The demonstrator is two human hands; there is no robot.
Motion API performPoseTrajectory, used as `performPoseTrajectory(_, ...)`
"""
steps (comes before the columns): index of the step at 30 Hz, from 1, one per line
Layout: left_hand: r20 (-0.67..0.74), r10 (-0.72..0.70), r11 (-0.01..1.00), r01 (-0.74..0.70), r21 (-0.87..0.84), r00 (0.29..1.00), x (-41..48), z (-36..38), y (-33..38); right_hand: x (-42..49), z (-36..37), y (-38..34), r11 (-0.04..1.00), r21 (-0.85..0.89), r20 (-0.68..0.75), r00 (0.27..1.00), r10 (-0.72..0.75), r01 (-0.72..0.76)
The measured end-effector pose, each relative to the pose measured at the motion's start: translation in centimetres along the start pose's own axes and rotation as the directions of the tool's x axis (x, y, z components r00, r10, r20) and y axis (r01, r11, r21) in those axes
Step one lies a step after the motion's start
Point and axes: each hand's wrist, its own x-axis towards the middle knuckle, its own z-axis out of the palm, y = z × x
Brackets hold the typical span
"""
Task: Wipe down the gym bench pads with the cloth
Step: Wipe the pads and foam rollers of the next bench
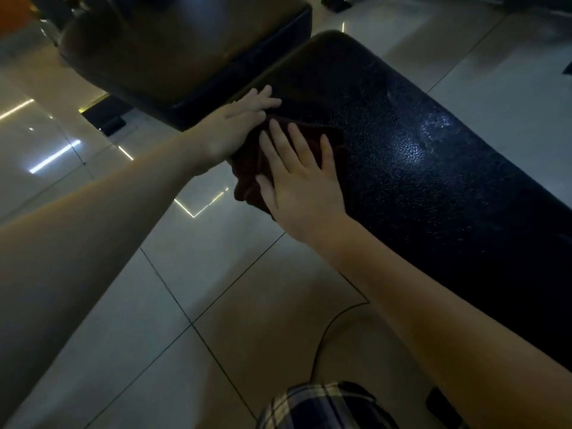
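A dark maroon cloth [247, 168] lies on the near edge of the long black bench pad [418, 156], part of it hanging over the side. My right hand [297, 181] presses flat on the cloth with straight, spread fingers. My left hand [238, 128] rests on the cloth's far-left part, fingers straight and reaching onto the pad. A second black pad [173, 48] stands at the top left, just beyond the long pad's end.
Glossy tiled floor [216, 274] surrounds the bench, with light reflections at the left. A thin dark cable [328, 329] curves across the tiles below the pad. Plaid fabric [318, 407] shows at the bottom edge. A dark bench foot [108, 119] sits under the second pad.
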Motion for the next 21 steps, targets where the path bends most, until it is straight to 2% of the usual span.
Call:
performPoseTrajectory(3,0.027,-0.020,0.977,0.014,0.215,0.999,0.7,0.5,1.1,-3.6,0.2,2.7,0.994,0.001,-0.010,0.994,-0.108,0.108)
performPoseTrajectory(7,-0.081,-0.020,0.933,0.047,0.356,0.997,1.3,2.6,1.5,-11.5,0.1,6.7,0.991,-0.064,0.051,0.992,-0.117,0.120)
performPoseTrajectory(11,-0.186,0.079,0.758,0.062,0.650,0.979,1.2,5.0,-0.3,-18.7,-0.1,9.5,0.983,-0.130,0.127,0.985,-0.116,0.132)
performPoseTrajectory(16,-0.257,0.116,0.706,0.102,0.701,0.959,1.6,6.0,-0.9,-17.5,-0.5,8.4,0.993,-0.094,0.169,0.984,-0.058,0.075)
performPoseTrajectory(21,-0.259,0.139,0.712,0.085,0.697,0.956,2.0,6.3,-1.1,-8.2,-0.4,4.2,1.000,-0.026,0.084,0.996,0.016,-0.013)
